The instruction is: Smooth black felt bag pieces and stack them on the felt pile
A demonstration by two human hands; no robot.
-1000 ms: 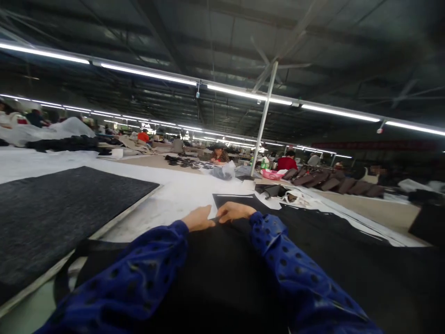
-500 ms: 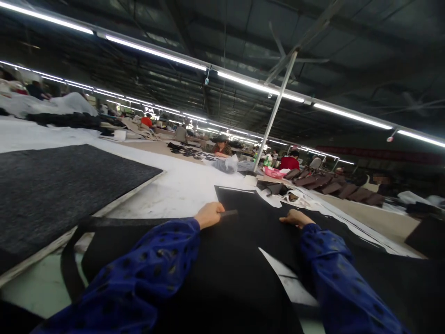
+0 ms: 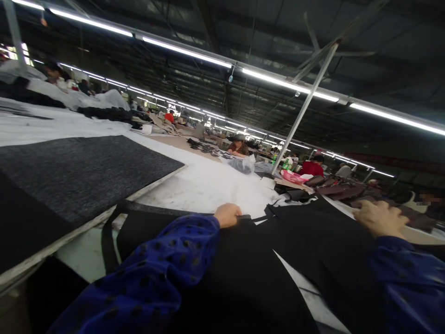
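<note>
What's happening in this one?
A person in blue spotted sleeves has both hands at black material spread out in front. The left hand appears to pinch its far edge; the right hand, blurred, is well to the right, its grip unclear. A dark grey sheet lies to the left, beside the white surface.

Bright tube lights (image 3: 187, 52) are strung in rows beneath a dark roof (image 3: 264, 28). Near the foot of a pale pole (image 3: 305, 106) are set a pink basin (image 3: 292, 177) and a plastic bag (image 3: 244, 164). Brown pieces (image 3: 335, 187) are heaped to the basin's right; beyond, a person in red (image 3: 313, 169) is seen.
</note>
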